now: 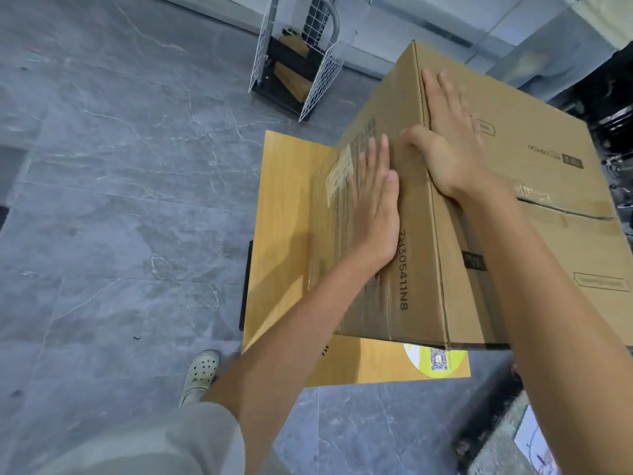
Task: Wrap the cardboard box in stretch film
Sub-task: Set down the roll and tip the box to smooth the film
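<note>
A large brown cardboard box (534,207) stands on a small wooden table (284,207). Clear stretch film (346,255) covers the box's left side, showing as shiny wrinkled bands over a white label and black printed code. My left hand (376,207) lies flat with straight fingers on that filmed side. Over the box's top left edge, my right hand (448,138) rests with fingers spread flat on the top and the thumb down the side. No film roll is in view.
Grey marble-pattern floor tiles (120,200) spread to the left. A white wire-mesh cart (298,63) with cardboard pieces stands behind the table. Dark equipment (609,108) sits at the far right. My shoe (200,375) is beside the table's front corner.
</note>
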